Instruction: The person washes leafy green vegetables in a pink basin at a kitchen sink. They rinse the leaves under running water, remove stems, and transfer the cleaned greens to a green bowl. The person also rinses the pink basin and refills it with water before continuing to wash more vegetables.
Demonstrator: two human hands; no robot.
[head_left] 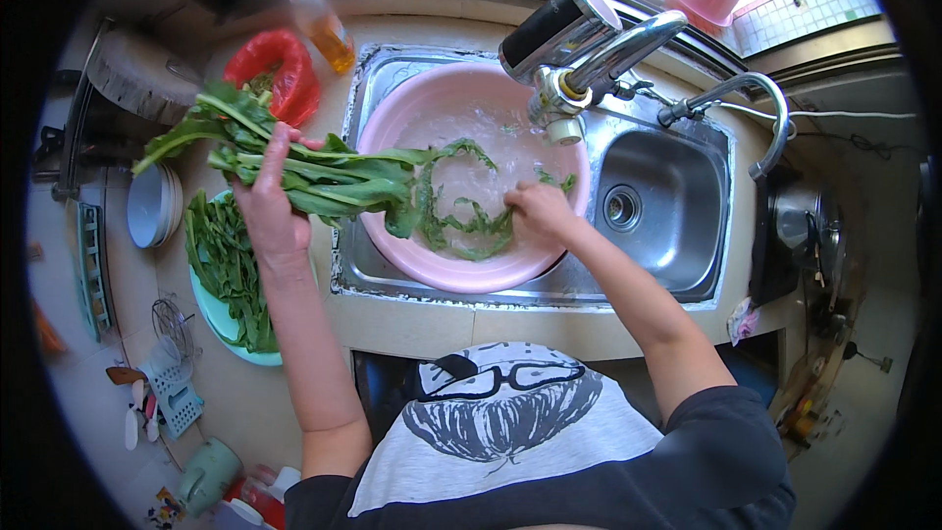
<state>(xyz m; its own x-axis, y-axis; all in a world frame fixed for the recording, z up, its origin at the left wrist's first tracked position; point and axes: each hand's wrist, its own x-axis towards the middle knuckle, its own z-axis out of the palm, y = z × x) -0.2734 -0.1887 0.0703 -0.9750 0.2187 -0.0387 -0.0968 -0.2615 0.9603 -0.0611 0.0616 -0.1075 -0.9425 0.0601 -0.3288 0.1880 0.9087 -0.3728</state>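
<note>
My left hand (273, 191) is wrapped round a bunch of long leafy greens (343, 186), their leaves reaching over the left rim of a pink basin (471, 279). The basin stands in the left sink bowl and holds rippling water. Inside its right part, my right hand (542, 208) has its fingers curled together on a thin leafy green (556, 180); the fingertips are partly hidden. Limp strands of greens (481, 243) lie in the water between the hands. To the left, more leafy greens (235, 275) are heaped in a mint-green basin (257, 357).
A chrome faucet (628, 44) overhangs the pink basin's upper right. The second sink bowl (677, 245) lies to the right, with a curved spout (775, 98) beyond. A red plastic bag (292, 88) and an oil bottle (324, 29) stand behind; stacked bowls (149, 206) sit at left.
</note>
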